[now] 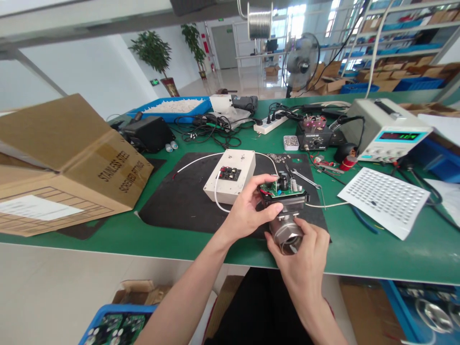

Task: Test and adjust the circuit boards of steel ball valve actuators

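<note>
My left hand (251,206) grips the side of a valve assembly: a green circuit board (283,189) with small components sits on top of a steel valve body (285,232). My right hand (302,258) cups the valve body from below, fingers wrapped round it. The assembly is held just above the near edge of a black mat (179,201). Beside my left hand lies a white plastic cover (232,175) with a white cable running from it.
A large cardboard box (68,158) fills the left of the green bench (359,254). A wrench (305,178), soldering station (316,136), power supply (388,129), white perforated tray (386,199), power strip and tangled cables lie behind. A blue bin of boards (115,326) stands below.
</note>
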{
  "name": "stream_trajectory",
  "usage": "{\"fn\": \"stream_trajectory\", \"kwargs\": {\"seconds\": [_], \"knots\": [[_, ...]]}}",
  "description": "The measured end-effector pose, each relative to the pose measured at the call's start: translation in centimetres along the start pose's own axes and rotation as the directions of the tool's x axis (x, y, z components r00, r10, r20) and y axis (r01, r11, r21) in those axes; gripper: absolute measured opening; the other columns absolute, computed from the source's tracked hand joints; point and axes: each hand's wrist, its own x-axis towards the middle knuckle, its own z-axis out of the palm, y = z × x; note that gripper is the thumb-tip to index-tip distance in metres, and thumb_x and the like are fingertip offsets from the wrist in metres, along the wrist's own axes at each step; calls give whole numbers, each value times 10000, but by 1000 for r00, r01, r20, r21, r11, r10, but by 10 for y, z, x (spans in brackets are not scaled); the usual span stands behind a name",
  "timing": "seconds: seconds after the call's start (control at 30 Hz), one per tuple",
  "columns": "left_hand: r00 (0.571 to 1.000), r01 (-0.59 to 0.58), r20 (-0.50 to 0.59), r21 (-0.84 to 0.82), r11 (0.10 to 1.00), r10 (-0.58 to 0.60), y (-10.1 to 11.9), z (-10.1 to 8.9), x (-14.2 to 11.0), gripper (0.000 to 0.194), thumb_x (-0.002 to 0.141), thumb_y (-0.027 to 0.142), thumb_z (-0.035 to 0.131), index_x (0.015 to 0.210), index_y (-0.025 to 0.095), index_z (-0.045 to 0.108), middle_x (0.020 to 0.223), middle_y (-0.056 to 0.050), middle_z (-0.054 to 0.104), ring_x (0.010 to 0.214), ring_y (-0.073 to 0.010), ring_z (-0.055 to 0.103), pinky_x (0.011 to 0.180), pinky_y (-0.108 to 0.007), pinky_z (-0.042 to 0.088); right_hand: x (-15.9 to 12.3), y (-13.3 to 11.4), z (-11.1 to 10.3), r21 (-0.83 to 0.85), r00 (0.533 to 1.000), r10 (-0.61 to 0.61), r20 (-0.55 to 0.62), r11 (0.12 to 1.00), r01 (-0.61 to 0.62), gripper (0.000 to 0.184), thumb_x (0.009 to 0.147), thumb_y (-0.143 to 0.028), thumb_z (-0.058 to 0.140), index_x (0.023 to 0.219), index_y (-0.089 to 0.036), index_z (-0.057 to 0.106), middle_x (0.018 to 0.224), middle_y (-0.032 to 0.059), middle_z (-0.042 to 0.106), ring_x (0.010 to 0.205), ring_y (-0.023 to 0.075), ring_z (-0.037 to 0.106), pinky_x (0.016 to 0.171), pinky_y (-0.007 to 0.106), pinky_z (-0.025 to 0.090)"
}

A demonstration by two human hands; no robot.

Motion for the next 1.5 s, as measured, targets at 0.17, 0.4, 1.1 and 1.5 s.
{"fn": "stream_trajectory", "kwargs": {"seconds": [0.17, 0.4, 1.1, 1.5], "knots": [[1000, -2, 8, 7, 1000, 2, 4, 2, -3, 543, 867, 361, 788, 1346, 273, 549, 1401, -76, 581, 1263, -262, 614, 1080, -397, 531, -4, 2, 0, 9, 1000, 11, 1, 1000, -11, 662, 801, -465, 854, 1279, -124, 548, 1105, 176, 605, 1018, 336, 581, 868, 509, 546], [994, 22, -105, 84, 996, -13, 13, 22, -11, 708, 821, 376, 855, 1407, 271, 472, 1457, -96, 545, 1299, -280, 592, 1079, -412, 542, 7, 24, -11, 167, 991, 40, 130, 984, -61, 667, 778, -424, 877, 1307, -179, 553, 1169, 134, 630, 1081, 310, 613, 925, 484, 546], [930, 182, 312, 77, 980, -197, 26, 8, 21, 1042, 649, 376, 969, 1537, 294, 428, 1469, -112, 596, 1375, -357, 576, 1190, -555, 453, 25, 71, -30, 336, 834, 133, 535, 872, -355, 694, 772, -469, 853, 1349, -208, 568, 1209, 108, 708, 1041, 303, 684, 887, 447, 557], [961, 152, 208, 147, 977, -181, 26, 13, 6, 1073, 601, 412, 987, 1514, 294, 435, 1487, -119, 556, 1340, -371, 582, 1158, -542, 477, 25, 65, -33, 307, 833, 153, 531, 882, -358, 702, 785, -490, 849, 1373, -227, 571, 1253, 94, 705, 1081, 299, 691, 875, 424, 570]]}}
